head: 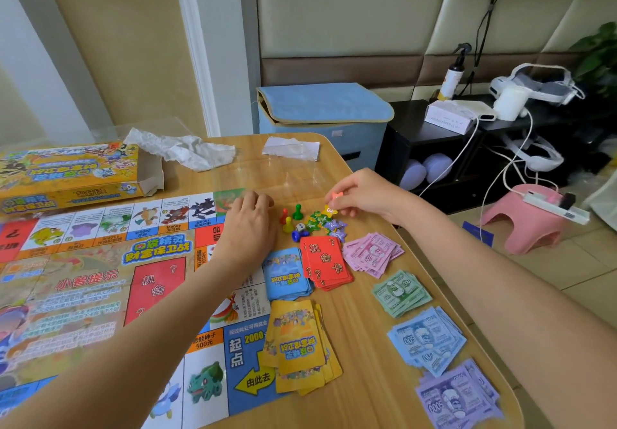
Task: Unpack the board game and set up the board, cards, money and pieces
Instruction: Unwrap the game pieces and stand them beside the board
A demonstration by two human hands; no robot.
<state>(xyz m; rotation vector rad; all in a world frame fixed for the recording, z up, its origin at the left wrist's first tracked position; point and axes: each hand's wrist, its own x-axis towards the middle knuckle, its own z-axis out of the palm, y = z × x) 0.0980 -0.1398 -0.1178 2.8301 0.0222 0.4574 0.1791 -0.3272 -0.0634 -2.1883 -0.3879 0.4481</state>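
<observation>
The game board lies unfolded on the wooden table. My left hand rests with curled fingers on the board's far right corner, beside the coloured pawns and a white die. My right hand pinches a small red star token above a pile of star tokens. Blue cards, red cards and yellow cards sit in stacks. Pink money, green money, blue money and purple money run along the table's right edge.
The game box lies open at the far left, with crumpled plastic wrap and a clear bag behind the board. Off the table's right edge stand a blue fabric bin, a black shelf and a pink stool.
</observation>
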